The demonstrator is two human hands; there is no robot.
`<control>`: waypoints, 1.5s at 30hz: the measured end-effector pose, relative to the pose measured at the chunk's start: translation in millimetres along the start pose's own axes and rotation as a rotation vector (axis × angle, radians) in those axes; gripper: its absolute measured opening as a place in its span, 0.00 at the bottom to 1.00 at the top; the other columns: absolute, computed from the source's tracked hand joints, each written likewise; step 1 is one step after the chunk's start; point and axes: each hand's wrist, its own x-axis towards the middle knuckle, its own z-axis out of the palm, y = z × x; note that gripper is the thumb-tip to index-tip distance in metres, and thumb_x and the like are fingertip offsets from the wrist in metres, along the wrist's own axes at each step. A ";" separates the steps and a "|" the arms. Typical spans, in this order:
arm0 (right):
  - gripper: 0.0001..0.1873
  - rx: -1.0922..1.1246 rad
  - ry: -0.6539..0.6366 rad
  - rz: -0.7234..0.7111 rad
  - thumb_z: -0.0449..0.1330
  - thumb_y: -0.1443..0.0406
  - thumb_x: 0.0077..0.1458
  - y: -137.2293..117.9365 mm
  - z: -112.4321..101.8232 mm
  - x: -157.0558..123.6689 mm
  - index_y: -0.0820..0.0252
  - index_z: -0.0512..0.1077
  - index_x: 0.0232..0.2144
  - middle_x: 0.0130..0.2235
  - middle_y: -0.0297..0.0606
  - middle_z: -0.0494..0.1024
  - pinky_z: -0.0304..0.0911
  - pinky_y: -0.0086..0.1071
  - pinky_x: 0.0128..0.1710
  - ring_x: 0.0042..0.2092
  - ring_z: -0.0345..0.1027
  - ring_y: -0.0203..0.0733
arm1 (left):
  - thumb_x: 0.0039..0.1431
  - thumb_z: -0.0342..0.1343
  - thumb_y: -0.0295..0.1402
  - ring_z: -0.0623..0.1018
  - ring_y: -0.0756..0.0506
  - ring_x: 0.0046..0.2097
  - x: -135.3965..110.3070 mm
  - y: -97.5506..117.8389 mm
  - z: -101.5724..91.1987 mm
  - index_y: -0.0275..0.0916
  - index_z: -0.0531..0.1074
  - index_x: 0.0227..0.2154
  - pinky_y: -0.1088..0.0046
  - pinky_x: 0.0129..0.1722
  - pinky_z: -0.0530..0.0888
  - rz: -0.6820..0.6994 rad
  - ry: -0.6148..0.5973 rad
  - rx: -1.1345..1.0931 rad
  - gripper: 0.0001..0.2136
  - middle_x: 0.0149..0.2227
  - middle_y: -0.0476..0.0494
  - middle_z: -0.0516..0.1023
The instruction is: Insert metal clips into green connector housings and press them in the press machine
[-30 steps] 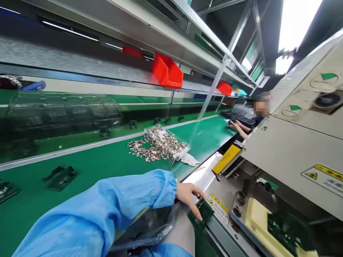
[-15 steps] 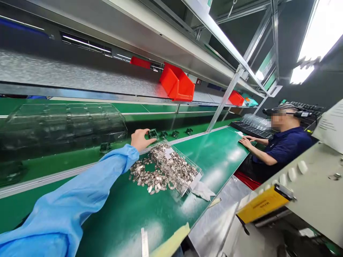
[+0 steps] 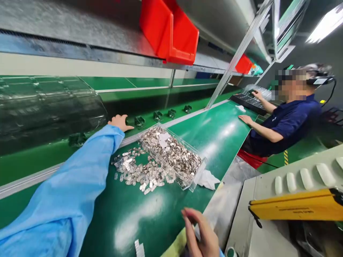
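My left hand, in a blue sleeve, reaches over the far edge of the green table. Its thumb and fingers are apart, holding nothing visible. Just right of it stands a small dark frame-like part, first in a row of several similar ones on the green strip. My right hand is low in the view, its fingers curled and tips close together; whatever they may pinch is too small to make out. Between the hands, small silvery metal pieces lie loose beside a clear tray heaped with more.
Clear plastic trays are stacked at the left, with another dark part before them. A red bin sits on the shelf above. White strips lie near the front. A co-worker sits at the right beyond a yellow device.
My left hand has let go of the dark part and drawn left from it. My right hand has come into view. The camera has shifted, and the co-worker's one hand has reached forward.
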 end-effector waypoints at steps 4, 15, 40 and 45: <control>0.13 0.144 -0.312 -0.008 0.51 0.66 0.62 0.3 36.7 28.1 0.60 0.72 0.46 0.35 0.41 0.77 0.70 0.33 0.36 0.36 0.73 0.43 | 0.43 0.61 0.51 0.70 0.32 0.52 -10.4 -15.9 -15.9 0.36 0.63 0.56 0.59 0.51 0.67 0.036 -0.025 0.007 0.38 0.51 0.30 0.67; 0.03 -0.201 -0.437 0.121 0.62 0.65 0.56 -0.3 83.2 64.9 0.56 0.77 0.33 0.35 0.39 0.74 0.58 0.31 0.31 0.33 0.70 0.44 | 0.50 0.57 0.52 0.75 0.37 0.47 -288.2 -4.8 -71.5 0.40 0.65 0.54 0.62 0.46 0.72 0.235 0.085 -0.137 0.31 0.46 0.39 0.72; 0.08 1.090 -0.537 0.588 0.71 0.60 0.42 -72.2 13.6 -18.2 0.56 0.79 0.26 0.27 0.36 0.77 0.63 0.29 0.23 0.24 0.66 0.35 | 0.43 0.66 0.35 0.81 0.45 0.40 -411.7 15.4 -35.4 0.41 0.60 0.48 0.65 0.40 0.80 -0.166 -0.153 -1.406 0.29 0.43 0.44 0.76; 0.02 0.758 -0.439 0.391 0.66 0.66 0.45 -84.4 9.9 -31.4 0.57 0.79 0.27 0.29 0.37 0.77 0.64 0.32 0.30 0.31 0.69 0.40 | 0.46 0.65 0.32 0.81 0.47 0.37 -421.8 23.8 -35.7 0.43 0.63 0.49 0.71 0.35 0.80 -0.136 -0.288 -1.480 0.26 0.41 0.45 0.77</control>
